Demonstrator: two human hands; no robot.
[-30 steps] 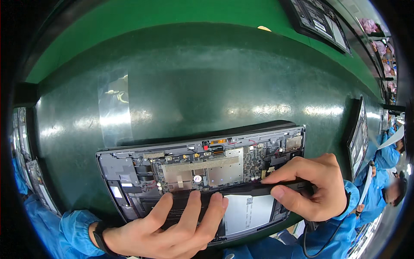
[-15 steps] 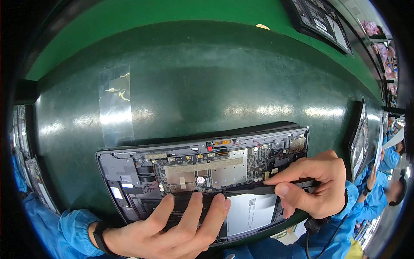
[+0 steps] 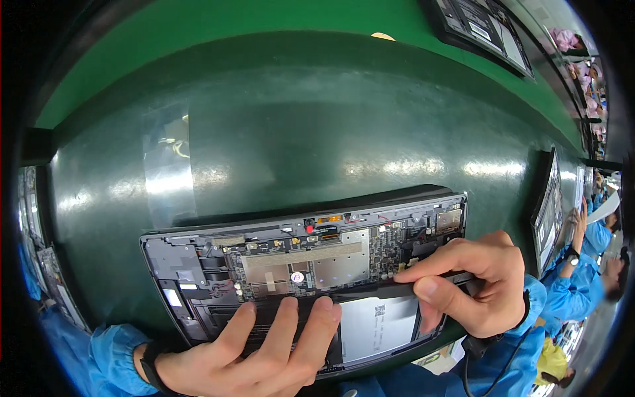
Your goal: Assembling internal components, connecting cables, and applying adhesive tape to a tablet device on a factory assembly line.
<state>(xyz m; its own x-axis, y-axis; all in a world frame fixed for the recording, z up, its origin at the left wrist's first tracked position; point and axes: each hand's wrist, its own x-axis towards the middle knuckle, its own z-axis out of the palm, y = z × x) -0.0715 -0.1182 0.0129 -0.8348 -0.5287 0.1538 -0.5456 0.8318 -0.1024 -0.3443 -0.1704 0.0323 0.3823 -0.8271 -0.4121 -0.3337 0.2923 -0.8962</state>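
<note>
An opened tablet-like device (image 3: 173, 258) with a dark grey frame lies before me, its circuit board (image 3: 387, 248), metal shields and batteries exposed. My left hand (image 3: 271, 341) rests over the black battery at the lower left, fingers spread and fingertips along the battery's upper edge by the board. In a pinch of thumb and forefinger, my right hand (image 3: 473, 284) holds slim black tweezers (image 3: 383, 291). They lie almost level along the seam between the board and the silver battery (image 3: 380, 331), the tip pointing left towards my left fingertips. What the tip touches cannot be made out.
The green work surface (image 3: 297, 139) carries a clear film strip (image 3: 167, 165) at left. Other opened devices stand at the right (image 3: 548, 212), the upper right (image 3: 483, 33) and the left edge (image 3: 59, 284). Co-workers in blue (image 3: 562, 298) sit at right.
The whole scene has shifted slightly left in view. Both hands keep nearly the same place on the device, and the tweezers stay along the seam.
</note>
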